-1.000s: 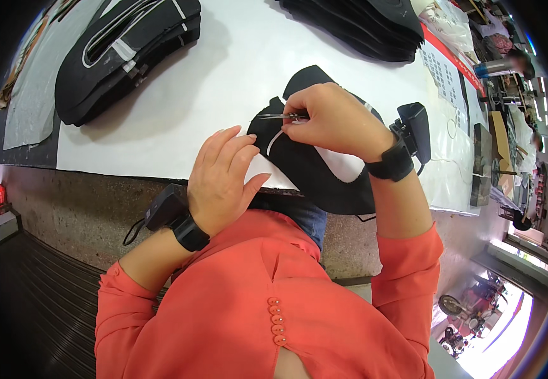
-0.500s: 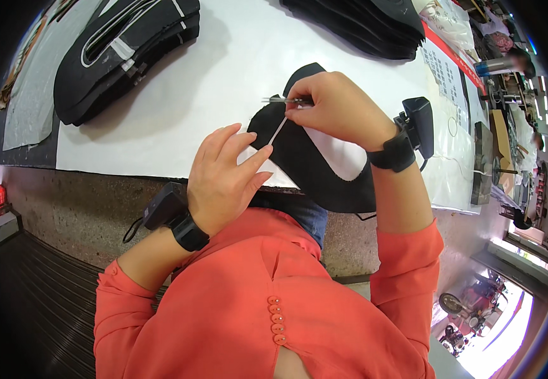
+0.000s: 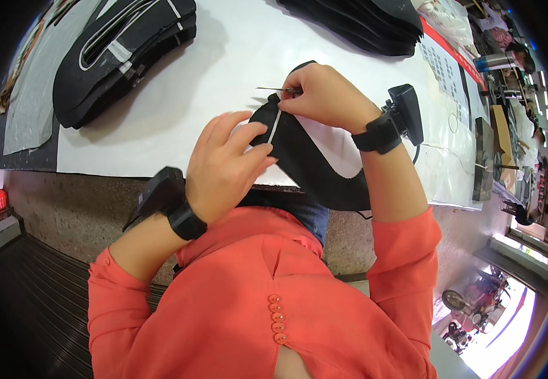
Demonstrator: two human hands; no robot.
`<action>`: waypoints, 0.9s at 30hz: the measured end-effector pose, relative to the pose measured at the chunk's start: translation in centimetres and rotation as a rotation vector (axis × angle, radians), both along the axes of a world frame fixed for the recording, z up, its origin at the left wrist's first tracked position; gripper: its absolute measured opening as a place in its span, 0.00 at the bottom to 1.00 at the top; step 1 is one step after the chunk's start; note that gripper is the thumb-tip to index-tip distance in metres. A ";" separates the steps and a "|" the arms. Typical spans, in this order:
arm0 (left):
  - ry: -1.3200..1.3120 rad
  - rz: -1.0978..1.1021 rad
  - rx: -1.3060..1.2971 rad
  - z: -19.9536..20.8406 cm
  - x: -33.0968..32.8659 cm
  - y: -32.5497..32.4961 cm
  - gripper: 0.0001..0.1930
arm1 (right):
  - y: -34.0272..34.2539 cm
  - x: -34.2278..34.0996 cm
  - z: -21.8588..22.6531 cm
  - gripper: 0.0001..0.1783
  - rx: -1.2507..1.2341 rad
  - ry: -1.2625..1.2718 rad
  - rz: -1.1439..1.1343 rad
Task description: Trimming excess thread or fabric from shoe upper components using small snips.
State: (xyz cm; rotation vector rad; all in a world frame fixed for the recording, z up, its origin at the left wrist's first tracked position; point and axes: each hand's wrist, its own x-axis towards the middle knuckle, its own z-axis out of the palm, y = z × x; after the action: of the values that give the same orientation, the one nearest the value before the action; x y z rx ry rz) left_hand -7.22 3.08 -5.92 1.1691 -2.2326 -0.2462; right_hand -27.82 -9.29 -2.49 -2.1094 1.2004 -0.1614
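Observation:
A curved black fabric piece [image 3: 324,177], U-shaped like a shoe upper, lies on the table's near edge. Across its left end runs a narrow white strip [image 3: 274,128]. My right hand [image 3: 324,98] is closed around small scissors [image 3: 269,88], whose thin metal blades point left; its fingertips also pinch at the strip's upper end. My left hand [image 3: 226,161] rests at the piece's left end with fingers apart, one fingertip touching the strip's lower end. My right palm hides most of the scissors' handle.
A stack of black curved pieces bound with white strips [image 3: 119,66] stands at the far left, another black stack [image 3: 362,25] at the far right. White sheeting [image 3: 141,148] covers the table. Printed paper [image 3: 441,66] and a grey block [image 3: 482,158] lie right.
My right hand has moved slightly left and up with the scissors. The white strip now lies against the black piece, and my left fingers have curled in closer to it.

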 end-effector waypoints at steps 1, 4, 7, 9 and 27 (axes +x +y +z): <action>-0.015 -0.020 -0.035 0.3 -0.2 -0.7 0.14 | 0.2 0.0 0.0 0.12 -0.009 -0.002 -0.019; -0.036 -0.049 -0.092 0.2 -0.9 -2.2 0.11 | 1.9 0.2 -0.6 0.11 -0.121 0.009 -0.070; -0.129 -0.098 -0.090 -0.2 -0.9 -2.5 0.15 | 3.7 -0.4 -0.5 0.10 -0.271 0.010 -0.092; -0.141 -0.091 -0.092 -0.2 -0.9 -2.5 0.17 | 4.6 -1.3 -0.3 0.09 -0.361 -0.082 -0.111; -0.131 -0.079 -0.037 -0.3 -1.2 -2.9 0.13 | 13.4 -5.0 -1.9 0.23 -0.515 -0.049 -0.173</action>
State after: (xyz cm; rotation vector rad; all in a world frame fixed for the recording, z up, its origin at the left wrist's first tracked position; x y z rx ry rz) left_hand -8.39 0.23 -6.18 1.1076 -2.3901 -0.1639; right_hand -32.81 4.08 -4.36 -2.4084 1.4241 -0.6582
